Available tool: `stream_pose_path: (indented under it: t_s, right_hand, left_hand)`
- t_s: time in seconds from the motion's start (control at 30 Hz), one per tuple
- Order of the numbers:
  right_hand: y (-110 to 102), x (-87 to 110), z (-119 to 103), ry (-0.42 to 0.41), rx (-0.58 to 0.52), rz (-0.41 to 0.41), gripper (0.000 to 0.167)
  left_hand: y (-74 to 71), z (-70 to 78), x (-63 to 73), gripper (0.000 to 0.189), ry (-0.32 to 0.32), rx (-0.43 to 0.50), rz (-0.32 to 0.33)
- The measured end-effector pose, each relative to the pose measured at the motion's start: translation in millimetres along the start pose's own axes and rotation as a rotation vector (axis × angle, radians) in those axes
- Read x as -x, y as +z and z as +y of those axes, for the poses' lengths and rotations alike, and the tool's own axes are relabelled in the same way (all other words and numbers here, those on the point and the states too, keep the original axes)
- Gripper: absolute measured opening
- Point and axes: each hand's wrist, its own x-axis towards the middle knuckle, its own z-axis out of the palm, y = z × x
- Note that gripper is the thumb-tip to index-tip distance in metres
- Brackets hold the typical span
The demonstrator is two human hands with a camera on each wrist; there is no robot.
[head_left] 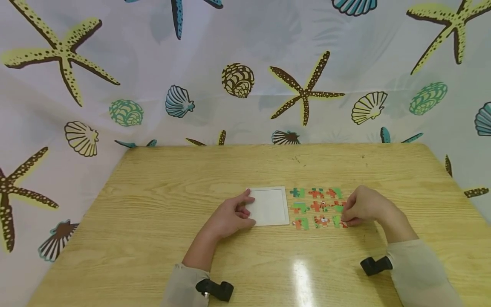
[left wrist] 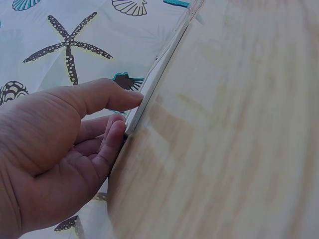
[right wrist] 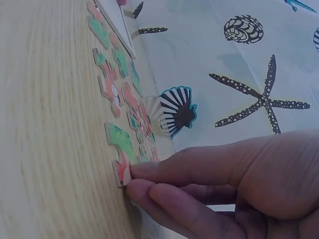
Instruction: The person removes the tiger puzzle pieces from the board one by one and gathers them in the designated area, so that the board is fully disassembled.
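Note:
A shallow white puzzle tray (head_left: 268,207) lies flat on the table. My left hand (head_left: 232,215) holds its left side, thumb at the near corner and the other fingers along the edge; in the left wrist view the thumb meets the tray's rim (left wrist: 144,102). Right of the tray, jigsaw pieces (head_left: 321,221) in green and orange lie in loose rows, one showing a tiger's face. At the near right end of these rows, my right hand (head_left: 364,207) pinches a red-and-green jigsaw piece (right wrist: 120,172) between thumb and fingertips. Those fingertips partly hide the piece.
The wooden table (head_left: 172,183) extends on all sides of the tray and pieces. A white cloth (head_left: 207,51) printed with starfish and shells hangs behind and at both sides. Black wrist cameras (head_left: 218,290) are strapped over the sleeves.

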Motion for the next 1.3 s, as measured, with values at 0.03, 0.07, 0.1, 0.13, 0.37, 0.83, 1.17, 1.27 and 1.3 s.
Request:
stream_pose_path:
  t_s: [0.03,0.07,0.1,0.13,0.37,0.83,1.17,1.27,1.3]
  right_hand:
    - [-0.1,-0.2,0.0,0.000,0.011,0.003,0.005]
    - [-0.2,-0.4,0.2,-0.002,0.018,0.004,0.006]
    - [-0.3,-0.6,0.5,-0.004,0.024,0.004,0.006]
    - [-0.4,-0.8,0.7,-0.006,0.024,0.001,0.006]
    - [-3.7,-0.8,2.2,-0.038,-0.008,-0.051,0.006]
    - [-7.8,-0.5,-0.3,-0.054,-0.065,-0.055,0.012]
    - [-4.0,-0.2,-15.8,-0.199,-0.101,0.032,0.026]
    - [2.2,3.6,-15.7,-0.324,-0.078,0.048,0.028]
    - [4.7,4.9,-15.2,-0.371,-0.065,0.052,0.030]
  left_hand:
    - [0.1,0.0,-0.4,0.062,0.001,0.002,0.000]
    - [0.1,-0.2,-1.0,0.062,0.004,0.004,0.001]
    - [0.1,-0.2,-1.1,0.062,0.006,0.005,0.000]
    - [0.1,-0.3,-1.1,0.062,0.006,0.006,0.000]
    - [0.8,-2.2,0.6,0.060,-0.003,0.005,0.007]
    - [2.1,-0.7,2.6,0.061,0.004,0.005,0.016]
    - [7.9,7.2,5.9,0.060,0.027,-0.083,0.042]
    - [10.9,7.8,5.3,0.056,0.033,-0.104,0.035]
    - [11.6,7.6,5.3,0.054,0.027,-0.102,0.035]
